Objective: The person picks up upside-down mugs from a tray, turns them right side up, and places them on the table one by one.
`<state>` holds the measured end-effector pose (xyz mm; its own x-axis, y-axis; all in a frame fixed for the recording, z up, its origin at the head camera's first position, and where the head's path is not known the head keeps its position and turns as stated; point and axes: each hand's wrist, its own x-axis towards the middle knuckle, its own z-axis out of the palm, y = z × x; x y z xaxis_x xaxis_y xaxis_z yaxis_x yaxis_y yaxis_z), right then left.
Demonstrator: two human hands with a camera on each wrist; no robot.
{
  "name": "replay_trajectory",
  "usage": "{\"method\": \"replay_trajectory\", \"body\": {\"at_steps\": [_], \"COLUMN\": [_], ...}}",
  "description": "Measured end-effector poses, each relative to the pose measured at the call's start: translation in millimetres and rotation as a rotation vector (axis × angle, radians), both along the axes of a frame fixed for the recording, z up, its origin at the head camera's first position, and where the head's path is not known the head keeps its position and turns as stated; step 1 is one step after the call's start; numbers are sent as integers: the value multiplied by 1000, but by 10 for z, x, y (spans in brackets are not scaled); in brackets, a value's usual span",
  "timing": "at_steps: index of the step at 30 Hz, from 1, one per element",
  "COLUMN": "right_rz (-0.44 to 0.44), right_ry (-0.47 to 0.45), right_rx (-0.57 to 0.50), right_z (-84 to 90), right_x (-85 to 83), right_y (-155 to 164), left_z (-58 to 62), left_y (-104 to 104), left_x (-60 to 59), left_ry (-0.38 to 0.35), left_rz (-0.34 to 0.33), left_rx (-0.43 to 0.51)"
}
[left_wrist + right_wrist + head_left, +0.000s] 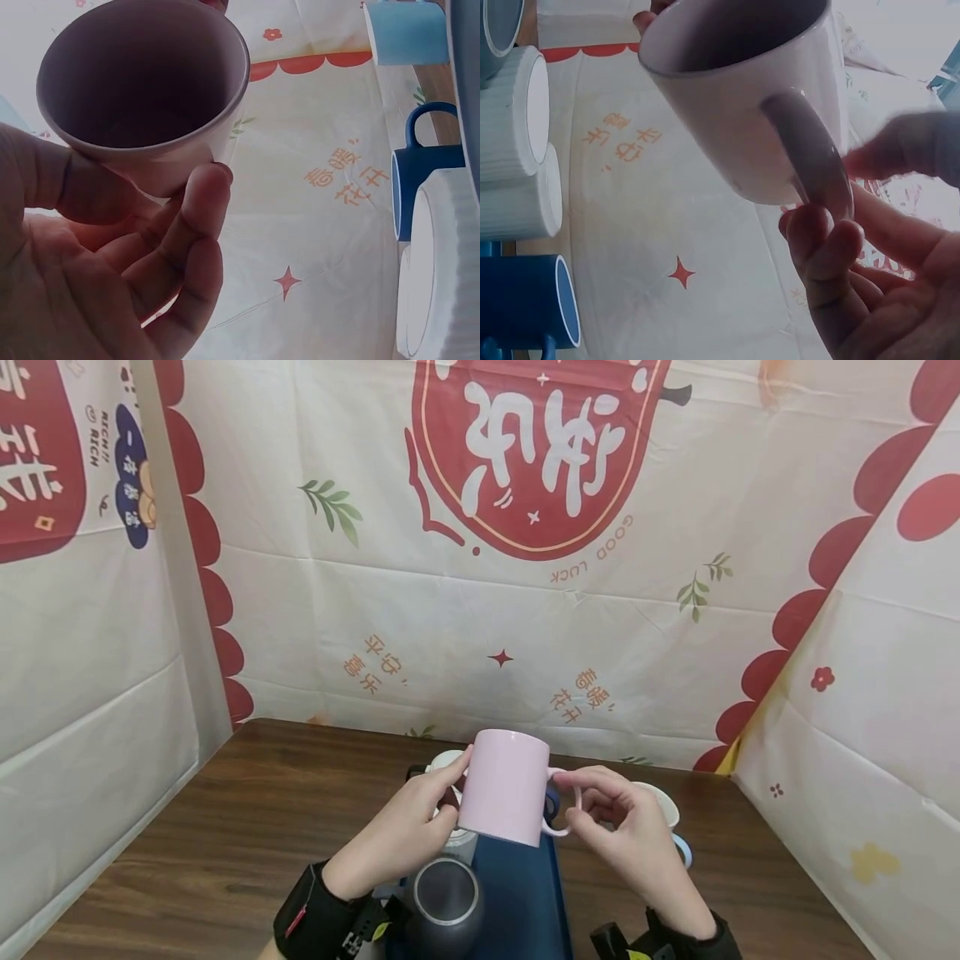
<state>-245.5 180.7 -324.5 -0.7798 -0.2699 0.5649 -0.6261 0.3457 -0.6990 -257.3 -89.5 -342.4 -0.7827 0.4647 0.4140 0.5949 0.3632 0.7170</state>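
Both hands hold a pink mug [504, 787] above a blue tray [521, 897]. The mug is tilted and upside down, and the wrist views look into its mouth. My left hand [405, 822] grips its left side near the rim, thumb and fingers on the wall [169, 169]. On the other side, my right hand [626, 818] pinches the handle [810, 150] between thumb and fingers. A dark blue mug [551, 803] shows behind the pink one, partly hidden by it. Close below my left hand stands a dark grey rounded vessel [446, 902].
White ribbed cups [514, 120] stand behind my left hand. Past my right hand are a white vessel [662, 803] and a light blue mug [409, 34], mostly hidden in the head view. Printed cloth walls [480, 610] enclose the wooden table [180, 852] at the back and sides.
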Motion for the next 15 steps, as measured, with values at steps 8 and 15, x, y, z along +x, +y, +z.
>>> {"method": "replay_trajectory", "body": {"at_steps": [8, 15], "right_rz": [106, 107], "right_ry": [52, 112], "right_rx": [96, 128], "right_z": [1, -13], "right_x": [2, -8], "right_y": [19, -5], "left_z": [2, 8], "left_y": [-8, -7], "left_x": [-1, 1], "left_ry": [-27, -36], "left_rz": [23, 24], "left_rx": [23, 37]}}
